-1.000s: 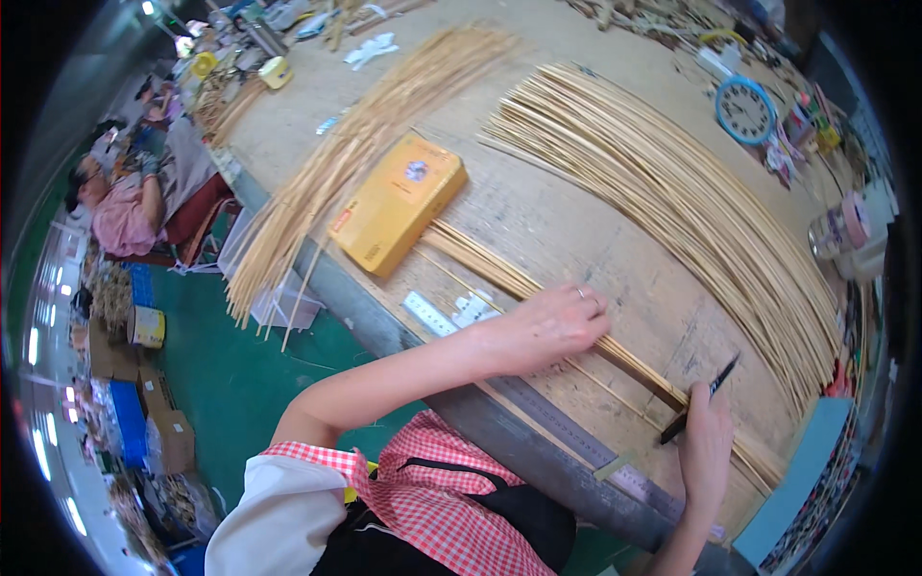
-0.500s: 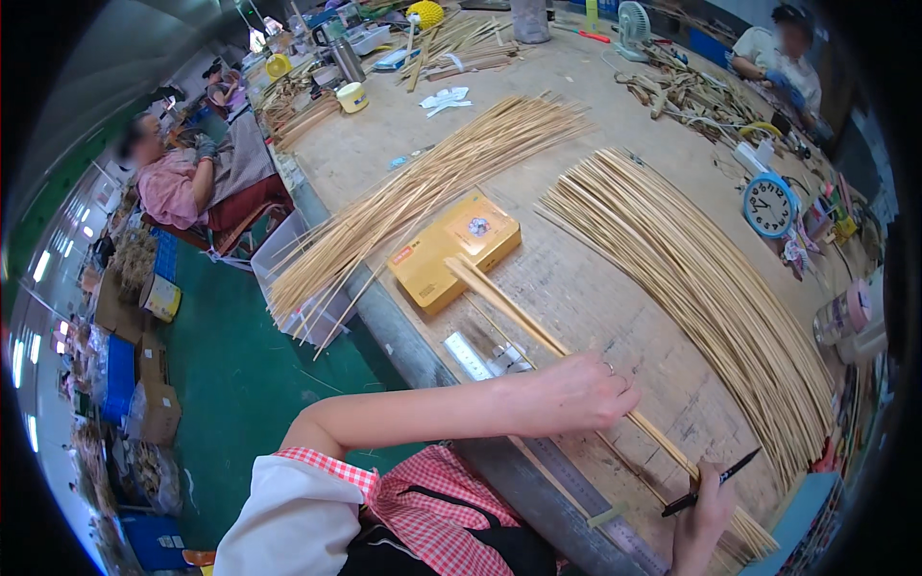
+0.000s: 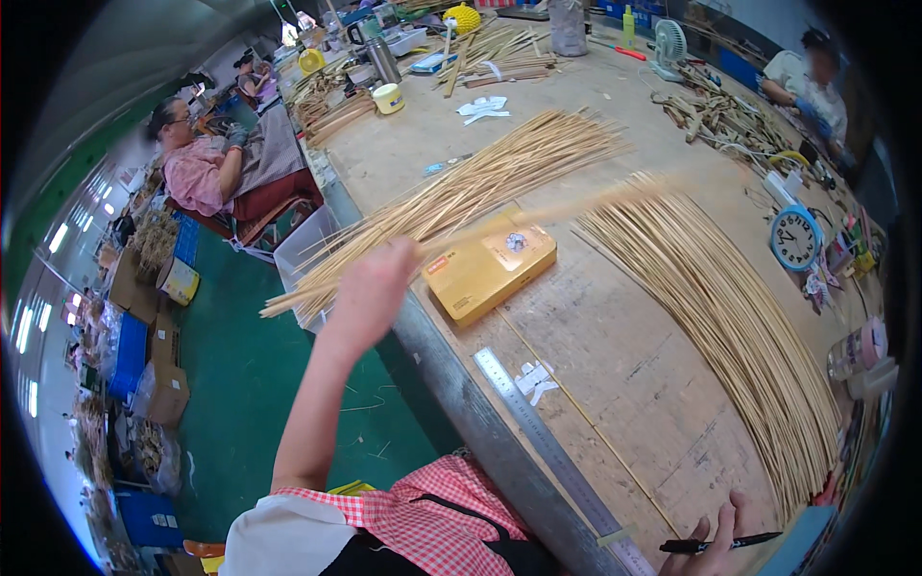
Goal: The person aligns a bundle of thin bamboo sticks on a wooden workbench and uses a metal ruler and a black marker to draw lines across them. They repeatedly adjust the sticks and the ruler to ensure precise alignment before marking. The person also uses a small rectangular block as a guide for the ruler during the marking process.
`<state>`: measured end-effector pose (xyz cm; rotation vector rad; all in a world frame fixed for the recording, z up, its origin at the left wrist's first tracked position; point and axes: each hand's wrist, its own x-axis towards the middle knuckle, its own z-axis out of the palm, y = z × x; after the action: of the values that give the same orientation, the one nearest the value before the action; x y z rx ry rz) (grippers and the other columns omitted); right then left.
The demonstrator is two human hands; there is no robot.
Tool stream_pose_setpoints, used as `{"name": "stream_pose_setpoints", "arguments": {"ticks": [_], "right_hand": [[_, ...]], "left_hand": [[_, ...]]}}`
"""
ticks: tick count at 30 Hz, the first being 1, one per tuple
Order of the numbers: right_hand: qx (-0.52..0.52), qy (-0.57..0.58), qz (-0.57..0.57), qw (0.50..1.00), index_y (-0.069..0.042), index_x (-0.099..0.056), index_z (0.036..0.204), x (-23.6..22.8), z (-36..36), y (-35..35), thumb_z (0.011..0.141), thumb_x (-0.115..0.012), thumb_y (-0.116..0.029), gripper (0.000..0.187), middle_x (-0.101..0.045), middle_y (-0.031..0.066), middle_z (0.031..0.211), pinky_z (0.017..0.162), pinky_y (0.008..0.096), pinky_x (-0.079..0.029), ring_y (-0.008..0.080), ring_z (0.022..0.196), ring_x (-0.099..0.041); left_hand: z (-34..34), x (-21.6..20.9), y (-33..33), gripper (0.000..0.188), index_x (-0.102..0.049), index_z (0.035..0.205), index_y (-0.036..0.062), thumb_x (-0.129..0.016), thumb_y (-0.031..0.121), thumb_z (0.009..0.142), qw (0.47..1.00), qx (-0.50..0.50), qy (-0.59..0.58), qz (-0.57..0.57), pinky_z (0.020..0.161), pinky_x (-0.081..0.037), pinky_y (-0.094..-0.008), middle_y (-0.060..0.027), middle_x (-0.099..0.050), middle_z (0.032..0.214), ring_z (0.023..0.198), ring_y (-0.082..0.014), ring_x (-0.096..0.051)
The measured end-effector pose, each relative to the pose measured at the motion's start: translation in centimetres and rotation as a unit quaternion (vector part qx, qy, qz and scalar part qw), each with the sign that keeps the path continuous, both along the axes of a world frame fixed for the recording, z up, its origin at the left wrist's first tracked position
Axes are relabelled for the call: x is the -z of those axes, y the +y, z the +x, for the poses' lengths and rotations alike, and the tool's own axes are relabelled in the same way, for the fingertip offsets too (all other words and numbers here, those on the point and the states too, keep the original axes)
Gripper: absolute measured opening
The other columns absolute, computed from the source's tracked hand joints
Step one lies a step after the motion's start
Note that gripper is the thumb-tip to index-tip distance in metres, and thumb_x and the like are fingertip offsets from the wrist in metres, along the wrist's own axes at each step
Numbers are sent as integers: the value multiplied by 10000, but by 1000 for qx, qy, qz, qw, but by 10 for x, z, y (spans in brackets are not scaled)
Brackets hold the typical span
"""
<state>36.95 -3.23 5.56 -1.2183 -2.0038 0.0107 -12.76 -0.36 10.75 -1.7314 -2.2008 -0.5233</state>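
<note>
I've the left hand raised at the bench's near edge, fist wrapped round blurred sticks. My right hand, fingers curled, holds a black pen by the near right corner

- Pretty clearly a craft workshop
- Big scuffed worktable, loads of thin sticks around 3 o'clock
- Metal ruler at 5
- One co-worker at 10, another co-worker at 2
- Cardboard boxes by 8

one pen, one clock
</note>
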Motion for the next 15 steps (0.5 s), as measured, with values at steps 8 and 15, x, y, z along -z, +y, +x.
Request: {"name": "stream_pose_setpoints", "arguments": {"ticks": [8, 15], "right_hand": [[33, -15, -36, 999, 28, -552, 1324, 19, -1, -4, 876, -658, 133, 472, -598, 246, 1327, 1028, 457, -490, 403, 1228, -588], [39, -43, -52, 997, 23, -588, 1289, 18, -12, 2, 884, -680, 96, 421, -622, 261, 1278, 1005, 464, -496, 432, 1185, -606]], "left_hand": [[-129, 49, 22, 176, -588, 1000, 26, -621, 197, 974, 994, -101, 34, 33, 754, -507, -515, -201, -654, 884, 884, -427, -652], [-151, 88, 20, 228, -629, 1128, 21, -650, 162, 950, 997, -75, 1, -1, 874, -501, -486, -224, -623, 1121, 1043, -416, -615]]}}
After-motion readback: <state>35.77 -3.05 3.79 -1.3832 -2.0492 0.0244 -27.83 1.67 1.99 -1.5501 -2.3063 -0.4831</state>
